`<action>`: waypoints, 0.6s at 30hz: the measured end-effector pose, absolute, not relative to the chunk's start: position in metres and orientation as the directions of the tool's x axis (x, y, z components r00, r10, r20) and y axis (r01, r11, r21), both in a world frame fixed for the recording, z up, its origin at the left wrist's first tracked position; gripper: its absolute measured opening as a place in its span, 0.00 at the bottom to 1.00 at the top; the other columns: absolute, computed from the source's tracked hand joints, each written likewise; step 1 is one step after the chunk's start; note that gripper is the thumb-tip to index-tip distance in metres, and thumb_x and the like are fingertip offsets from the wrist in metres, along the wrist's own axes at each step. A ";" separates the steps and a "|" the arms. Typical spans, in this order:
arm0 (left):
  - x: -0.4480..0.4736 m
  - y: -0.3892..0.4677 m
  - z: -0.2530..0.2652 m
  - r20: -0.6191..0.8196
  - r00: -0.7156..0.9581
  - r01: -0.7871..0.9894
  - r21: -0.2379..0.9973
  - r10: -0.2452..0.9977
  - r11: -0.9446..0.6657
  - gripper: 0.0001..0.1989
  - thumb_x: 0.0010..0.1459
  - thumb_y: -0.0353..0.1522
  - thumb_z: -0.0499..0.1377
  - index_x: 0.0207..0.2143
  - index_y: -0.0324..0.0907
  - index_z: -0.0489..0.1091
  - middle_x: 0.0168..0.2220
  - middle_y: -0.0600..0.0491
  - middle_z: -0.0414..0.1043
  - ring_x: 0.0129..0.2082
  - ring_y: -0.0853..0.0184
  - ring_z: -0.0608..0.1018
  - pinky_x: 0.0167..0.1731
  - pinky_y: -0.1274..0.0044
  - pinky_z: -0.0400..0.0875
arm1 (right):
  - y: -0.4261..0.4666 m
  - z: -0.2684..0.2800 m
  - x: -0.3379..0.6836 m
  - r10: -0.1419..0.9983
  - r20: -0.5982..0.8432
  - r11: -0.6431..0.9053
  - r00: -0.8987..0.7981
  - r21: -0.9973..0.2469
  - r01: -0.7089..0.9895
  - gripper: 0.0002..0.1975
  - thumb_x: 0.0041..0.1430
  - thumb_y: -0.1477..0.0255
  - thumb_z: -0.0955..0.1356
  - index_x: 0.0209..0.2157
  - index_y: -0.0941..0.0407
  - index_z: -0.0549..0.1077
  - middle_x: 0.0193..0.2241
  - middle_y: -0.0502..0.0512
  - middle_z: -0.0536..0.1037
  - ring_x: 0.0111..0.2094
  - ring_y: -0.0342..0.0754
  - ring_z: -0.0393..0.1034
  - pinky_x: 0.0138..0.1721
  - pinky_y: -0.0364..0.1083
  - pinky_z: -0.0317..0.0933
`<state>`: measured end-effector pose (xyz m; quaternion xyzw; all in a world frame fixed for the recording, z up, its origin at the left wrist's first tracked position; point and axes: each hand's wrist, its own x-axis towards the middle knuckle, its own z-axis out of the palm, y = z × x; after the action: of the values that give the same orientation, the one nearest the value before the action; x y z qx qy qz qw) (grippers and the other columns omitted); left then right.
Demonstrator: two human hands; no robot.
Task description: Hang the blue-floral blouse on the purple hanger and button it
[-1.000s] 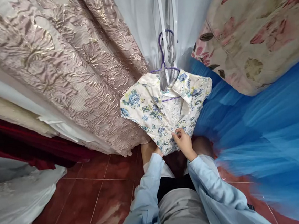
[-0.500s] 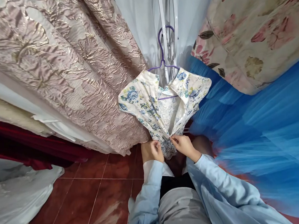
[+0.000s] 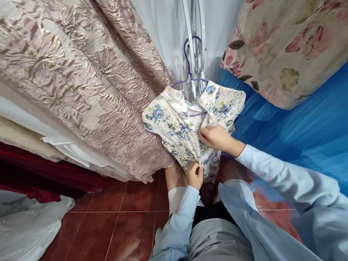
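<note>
A white sleeveless garment (image 3: 173,126) with blue and green flowers hangs by its shoulders on a purple hanger (image 3: 187,61). Its neck stands open in a V, and the front edges meet below my right hand, as with a zipper. My right hand (image 3: 218,138) is closed in a pinch at the bottom of that V; the fingers hide the zipper pull. Lower down, my left hand (image 3: 195,175) pinches the garment's front near the waist. The garment's lower part hangs between my knees.
White metal bars (image 3: 186,17) rise behind the hanger. A pink embossed fabric (image 3: 113,91) hangs close on the left, with a dark red cloth (image 3: 38,169) beyond. On the right are a floral fabric (image 3: 294,44) and blue tulle (image 3: 319,135). Red floor tiles (image 3: 103,232) lie below.
My right hand has moved up along the front opening, and the edges below it have come together. My left hand has shifted right and up slightly onto the lower front.
</note>
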<state>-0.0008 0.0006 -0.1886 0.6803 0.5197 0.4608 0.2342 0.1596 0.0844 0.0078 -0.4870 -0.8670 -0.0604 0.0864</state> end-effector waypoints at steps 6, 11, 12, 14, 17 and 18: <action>0.003 -0.009 -0.182 0.350 0.062 0.435 0.833 0.935 -0.341 0.17 0.65 0.36 0.55 0.23 0.42 0.58 0.25 0.56 0.62 0.28 0.68 0.68 0.33 0.77 0.61 | 0.136 0.078 0.155 0.703 0.585 0.474 -0.404 0.038 0.880 0.16 0.69 0.70 0.57 0.40 0.62 0.74 0.31 0.63 0.77 0.33 0.53 0.68 0.32 0.47 0.48; 0.010 -0.014 -0.184 0.333 0.130 0.392 0.848 0.934 -0.357 0.16 0.65 0.36 0.56 0.24 0.41 0.60 0.25 0.55 0.63 0.29 0.68 0.69 0.34 0.76 0.62 | 0.162 0.096 0.154 0.617 0.716 0.485 -0.326 -0.021 0.874 0.12 0.67 0.72 0.60 0.42 0.60 0.73 0.32 0.61 0.77 0.36 0.54 0.69 0.36 0.47 0.53; 0.009 -0.013 -0.183 0.329 0.140 0.379 0.853 0.934 -0.358 0.16 0.65 0.36 0.56 0.24 0.41 0.62 0.26 0.55 0.64 0.29 0.68 0.70 0.34 0.76 0.63 | 0.162 0.095 0.155 0.608 0.733 0.483 -0.305 -0.036 0.875 0.11 0.67 0.72 0.61 0.41 0.60 0.73 0.31 0.60 0.77 0.35 0.53 0.70 0.36 0.46 0.53; 0.002 -0.003 -0.172 0.362 0.124 0.368 0.848 0.924 -0.382 0.14 0.65 0.37 0.58 0.27 0.41 0.66 0.28 0.53 0.67 0.31 0.67 0.72 0.35 0.76 0.66 | 0.158 0.091 0.155 0.589 0.760 0.485 -0.275 -0.060 0.872 0.10 0.66 0.72 0.61 0.39 0.59 0.73 0.30 0.58 0.77 0.34 0.51 0.71 0.34 0.46 0.54; -0.014 0.032 -0.123 0.556 -0.018 0.394 0.767 0.831 -0.506 0.11 0.64 0.40 0.60 0.39 0.40 0.73 0.34 0.50 0.69 0.34 0.66 0.72 0.38 0.74 0.69 | 0.148 0.082 0.155 0.548 0.799 0.512 -0.248 -0.085 0.855 0.09 0.65 0.71 0.62 0.36 0.58 0.73 0.29 0.56 0.78 0.32 0.49 0.72 0.33 0.45 0.54; -0.019 0.047 -0.097 0.650 -0.073 0.412 0.710 0.756 -0.571 0.12 0.65 0.40 0.59 0.42 0.40 0.73 0.35 0.49 0.69 0.34 0.66 0.72 0.40 0.73 0.70 | 0.145 0.080 0.155 0.533 0.810 0.524 -0.244 -0.090 0.847 0.09 0.66 0.71 0.62 0.36 0.58 0.72 0.28 0.56 0.78 0.31 0.48 0.72 0.33 0.44 0.55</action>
<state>-0.0191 0.0474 -0.0967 0.6649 0.4393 0.5860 0.1468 0.1550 0.1454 0.0798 -0.4503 -0.7660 -0.1874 0.4187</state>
